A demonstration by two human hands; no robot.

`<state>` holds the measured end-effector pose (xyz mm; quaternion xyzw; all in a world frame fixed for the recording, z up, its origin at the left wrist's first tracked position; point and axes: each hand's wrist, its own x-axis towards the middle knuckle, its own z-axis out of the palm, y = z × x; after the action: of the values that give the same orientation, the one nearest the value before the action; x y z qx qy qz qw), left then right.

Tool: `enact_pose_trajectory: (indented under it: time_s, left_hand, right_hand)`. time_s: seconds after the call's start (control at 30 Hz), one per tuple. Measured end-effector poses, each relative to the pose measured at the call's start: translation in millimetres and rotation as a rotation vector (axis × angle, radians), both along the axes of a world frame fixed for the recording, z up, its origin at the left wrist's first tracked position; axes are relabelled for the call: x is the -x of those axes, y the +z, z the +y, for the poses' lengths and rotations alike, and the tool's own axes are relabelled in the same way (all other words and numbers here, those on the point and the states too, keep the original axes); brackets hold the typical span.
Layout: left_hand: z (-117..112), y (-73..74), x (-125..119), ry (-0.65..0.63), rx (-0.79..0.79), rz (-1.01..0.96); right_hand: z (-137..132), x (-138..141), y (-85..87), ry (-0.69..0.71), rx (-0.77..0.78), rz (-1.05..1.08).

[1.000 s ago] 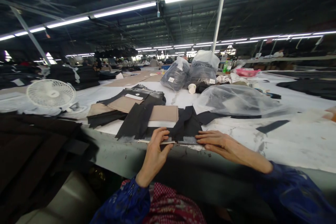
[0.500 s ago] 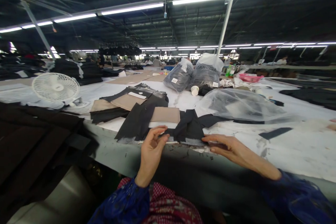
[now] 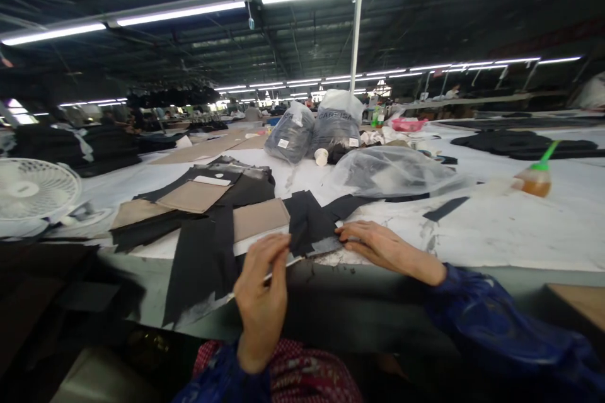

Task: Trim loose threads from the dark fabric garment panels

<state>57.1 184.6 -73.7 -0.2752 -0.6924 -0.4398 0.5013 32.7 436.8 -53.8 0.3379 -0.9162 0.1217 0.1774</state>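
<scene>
My left hand [image 3: 262, 296] is at the table's front edge, its thumb and fingertips drawn together over the lower part of the black fabric pieces [image 3: 201, 264]. Anything inside that pinch is hidden. Just beyond it lies a beige panel [image 3: 261, 220] with a white strip [image 3: 259, 242] along its near side. My right hand [image 3: 390, 250] rests low over the table with fingers stretched out. Its fingertips touch the right end of a folded black fabric piece [image 3: 309, 220]. Farther left, a second beige panel [image 3: 195, 195] lies on a stack of black pieces.
Behind the fabric are plastic-wrapped bundles [image 3: 290, 132], a paper cup [image 3: 321, 157] and a clear plastic bag [image 3: 387, 173]. A white fan [image 3: 35, 189] stands at left. To the right are a black strip [image 3: 445, 209] and a bottle of amber liquid [image 3: 537, 181] with a green nozzle.
The view has turned right, bringing the amber bottle in. My left thumb and fingers have closed together over the fabric's near edge. My right fingertips remain at the fabric's right end.
</scene>
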Motion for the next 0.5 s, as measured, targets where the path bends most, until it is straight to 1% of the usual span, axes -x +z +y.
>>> enact_pose_trajectory:
  time_s: [0.03, 0.07, 0.1, 0.17, 0.2, 0.23, 0.3, 0.37, 0.43, 0.5]
  left_hand:
    - [1, 3.8, -1, 0.02, -0.041, -0.036]
    - [4, 6.4, -1, 0.025, -0.022, -0.067]
    - [8, 7.2, 1, -0.001, 0.057, -0.092]
    - [23, 3.6, 9, -0.101, 0.285, -0.166]
    - [32, 0.1, 14, -0.127, 0.372, -0.218]
    - [39, -3.7, 20, -0.119, 0.417, -0.276]
    - [51, -9.0, 29, -0.09, 0.433, -0.38]
    - [55, -8.8, 33, -0.084, 0.417, -0.456]
    - [56, -3.6, 35, -0.079, 0.418, -0.517]
    - [57, 3.2, 35, -0.053, 0.419, -0.581]
  right_hand:
    - [0, 0, -0.6, 0.004, 0.006, -0.002]
    - [0, 1, -1.3, 0.007, 0.014, -0.008]
    - [1, 0, -1.6, 0.007, 0.024, -0.015]
    - [4, -1, -0.6, 0.004, 0.054, -0.056]
    - [6, -3, 1.3, 0.001, 0.075, -0.102]
    - [10, -5, 4.4, -0.008, 0.107, -0.158]
    - [19, -11, 13.5, -0.044, 0.2, -0.259]
    - [27, -15, 24.8, -0.097, 0.259, -0.303]
    - [30, -15, 35.1, -0.106, 0.233, -0.29]
    - [27, -11, 42.3, -0.067, 0.158, -0.263]
